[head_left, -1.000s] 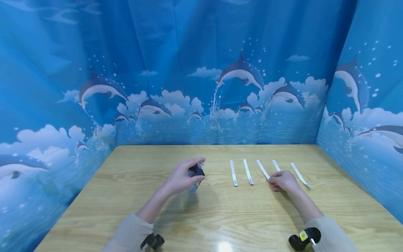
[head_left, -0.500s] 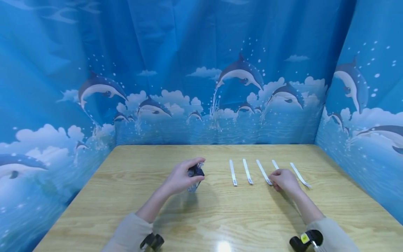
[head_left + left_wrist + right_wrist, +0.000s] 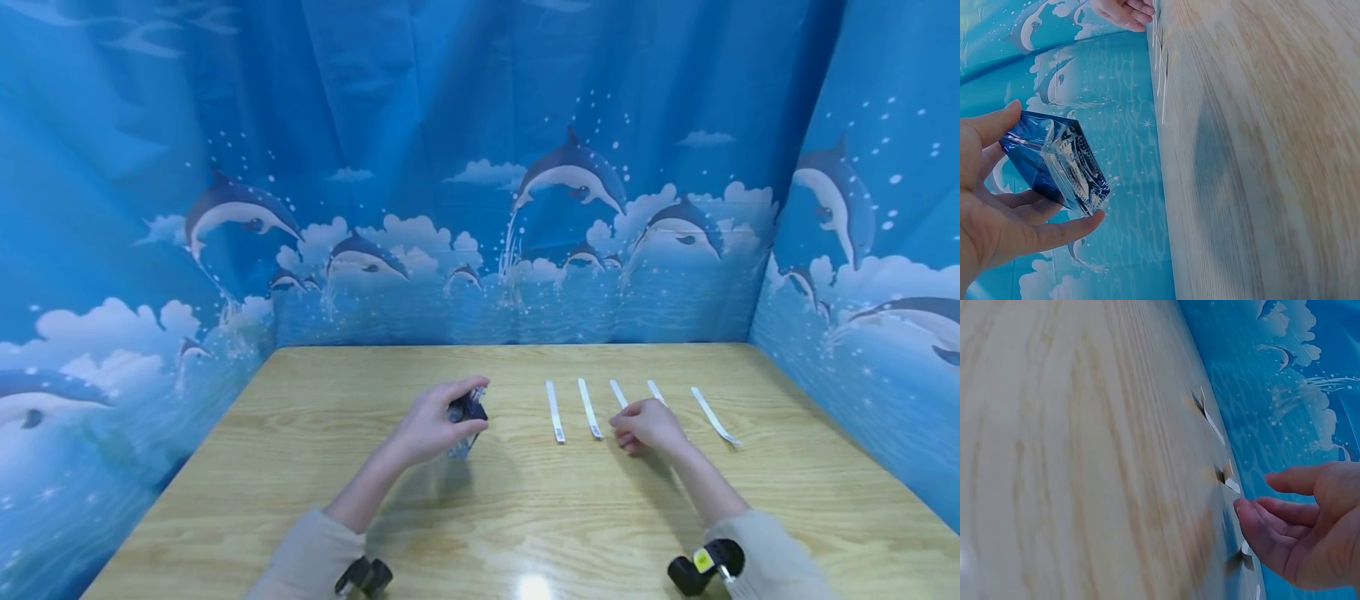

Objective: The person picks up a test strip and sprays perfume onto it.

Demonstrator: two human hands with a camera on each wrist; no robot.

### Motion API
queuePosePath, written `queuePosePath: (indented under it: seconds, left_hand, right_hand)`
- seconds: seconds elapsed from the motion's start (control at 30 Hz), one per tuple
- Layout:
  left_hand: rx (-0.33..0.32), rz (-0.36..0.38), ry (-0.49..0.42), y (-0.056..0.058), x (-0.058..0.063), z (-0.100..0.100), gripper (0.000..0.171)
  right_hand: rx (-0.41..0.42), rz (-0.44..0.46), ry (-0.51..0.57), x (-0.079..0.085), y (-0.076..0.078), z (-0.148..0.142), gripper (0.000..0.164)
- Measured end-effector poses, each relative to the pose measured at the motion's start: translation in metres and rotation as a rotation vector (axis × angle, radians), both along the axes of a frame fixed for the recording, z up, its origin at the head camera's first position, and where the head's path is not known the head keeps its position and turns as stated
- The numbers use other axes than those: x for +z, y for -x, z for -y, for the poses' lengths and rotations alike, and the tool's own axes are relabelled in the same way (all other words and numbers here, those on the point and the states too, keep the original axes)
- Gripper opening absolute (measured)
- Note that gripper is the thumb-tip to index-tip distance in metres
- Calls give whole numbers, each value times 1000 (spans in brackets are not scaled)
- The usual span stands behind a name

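Note:
My left hand [image 3: 429, 423] holds a blue and clear faceted glass bottle [image 3: 1054, 159] above the table, thumb on one side and fingers on the other. In the head view the bottle [image 3: 467, 407] looks dark and is partly covered by the hand. My right hand [image 3: 651, 425] is over the row of white paper strips, covering the lower part of the middle strip [image 3: 617, 392]. In the right wrist view that hand [image 3: 1310, 534] has its thumb apart from loosely bent fingers, with nothing between them. Another strip [image 3: 656, 391] is partly hidden behind it.
Two strips lie left of the right hand, one of them a paper strip [image 3: 555, 412] with a dark printed end. A curled-up strip [image 3: 714, 415] lies to the right. The wooden table [image 3: 300, 467] ends at a blue dolphin curtain [image 3: 420, 308] behind and at the sides.
My right hand has moved left, from the lower end of the middle strip to over it, with the fourth strip now showing more. The left hand and bottle have stayed put.

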State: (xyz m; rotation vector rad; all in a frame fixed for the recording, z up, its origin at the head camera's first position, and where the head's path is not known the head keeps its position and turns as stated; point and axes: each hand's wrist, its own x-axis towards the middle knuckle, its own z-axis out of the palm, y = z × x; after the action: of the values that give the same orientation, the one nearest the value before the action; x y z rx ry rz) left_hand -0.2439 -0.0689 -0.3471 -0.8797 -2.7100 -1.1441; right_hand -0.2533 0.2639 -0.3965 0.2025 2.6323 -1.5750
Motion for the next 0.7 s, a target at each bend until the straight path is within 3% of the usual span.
queuePosePath:
  seconds: [0.4, 0.7]
  left_hand:
    - [-6, 6, -14, 1, -2, 1, 56]
    - [-13, 10, 1, 2, -4, 2, 57]
  right_hand:
    - [-2, 63, 119, -6, 7, 13, 21]
    - [-52, 76, 67, -8, 13, 20, 26]
